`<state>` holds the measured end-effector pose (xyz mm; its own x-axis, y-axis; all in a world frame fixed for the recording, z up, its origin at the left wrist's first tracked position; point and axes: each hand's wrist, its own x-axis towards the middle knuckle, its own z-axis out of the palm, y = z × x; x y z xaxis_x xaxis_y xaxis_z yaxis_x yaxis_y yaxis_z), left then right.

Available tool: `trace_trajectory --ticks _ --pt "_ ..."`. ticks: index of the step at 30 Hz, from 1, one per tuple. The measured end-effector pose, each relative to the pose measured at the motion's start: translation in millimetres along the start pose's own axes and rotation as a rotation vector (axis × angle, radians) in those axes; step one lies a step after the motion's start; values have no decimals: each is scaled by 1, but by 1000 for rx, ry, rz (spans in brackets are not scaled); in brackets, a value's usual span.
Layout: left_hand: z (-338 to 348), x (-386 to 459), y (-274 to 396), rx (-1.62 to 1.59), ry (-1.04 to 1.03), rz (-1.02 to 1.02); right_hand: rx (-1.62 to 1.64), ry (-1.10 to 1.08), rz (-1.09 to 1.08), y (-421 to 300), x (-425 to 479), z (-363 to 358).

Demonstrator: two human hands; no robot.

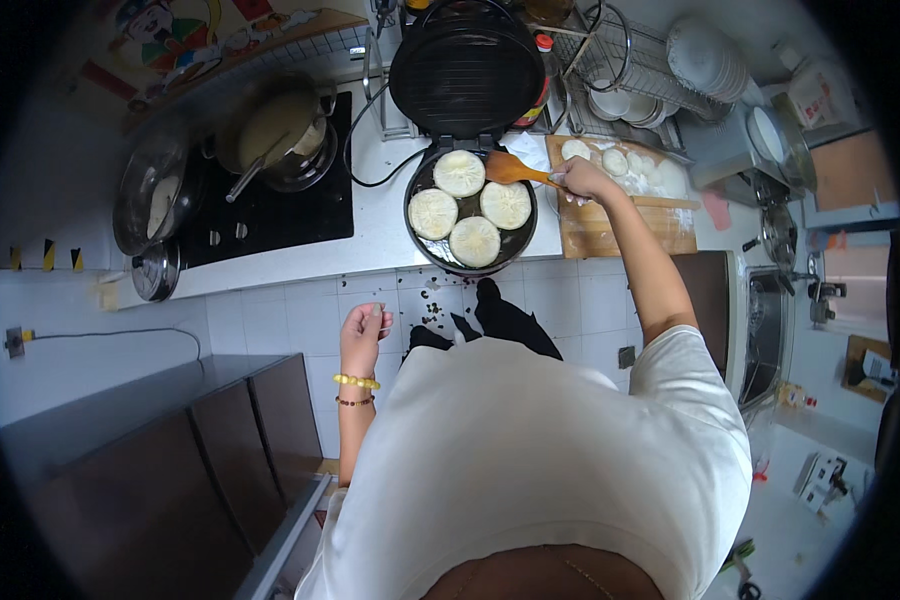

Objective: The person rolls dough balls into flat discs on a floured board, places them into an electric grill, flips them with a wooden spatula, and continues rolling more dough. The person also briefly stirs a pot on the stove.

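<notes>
My right hand [586, 180] is closed around the handle of a wooden spatula [507, 168]. The spatula's blade lies over the pan edge, beside the top flatbread [459, 173]. Four flatbreads in all, pale and round, rest on the black electric griddle [525, 241], among them a left one [433, 214], a right one [505, 205] and a bottom one [475, 241]. The griddle's ridged lid [466, 75] stands raised behind. My left hand [365, 330] hangs over the floor, short of the counter, its fingers curled; whether they hold something cannot be told.
Right of the griddle, a floured wooden board [596, 229] bears dough pieces [615, 161] and a rolling pin [664, 202]. A pot [270, 131] with a ladle stands on the black cooktop [270, 217] at left, near a glass lid [155, 271]. Dish racks [607, 52] rise behind the board.
</notes>
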<state>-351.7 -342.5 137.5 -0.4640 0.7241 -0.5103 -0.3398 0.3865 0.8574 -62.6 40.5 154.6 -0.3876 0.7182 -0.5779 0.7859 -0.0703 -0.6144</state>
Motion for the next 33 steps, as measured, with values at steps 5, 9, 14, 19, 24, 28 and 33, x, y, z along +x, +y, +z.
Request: trace_trajectory --ticks 5,9,14,19,24,28,33 --pt "-70 4 -18 20 -37 3 -57 135 51 -12 -21 29" --pt "-92 -8 -3 27 -25 -49 82 138 95 -6 -19 34" --pt "-109 -5 -5 -2 -63 -16 122 210 76 -2 -31 49" --pt "-112 2 -18 9 -119 -21 168 174 97 -10 -50 55" --pt "-104 2 -18 8 -152 0 45 162 112 -38 -69 63" --pt "-98 3 -16 -7 -150 12 61 104 166 -50 -76 85" --pt "-97 3 -22 -22 -150 -3 11 157 198 -62 -79 104"
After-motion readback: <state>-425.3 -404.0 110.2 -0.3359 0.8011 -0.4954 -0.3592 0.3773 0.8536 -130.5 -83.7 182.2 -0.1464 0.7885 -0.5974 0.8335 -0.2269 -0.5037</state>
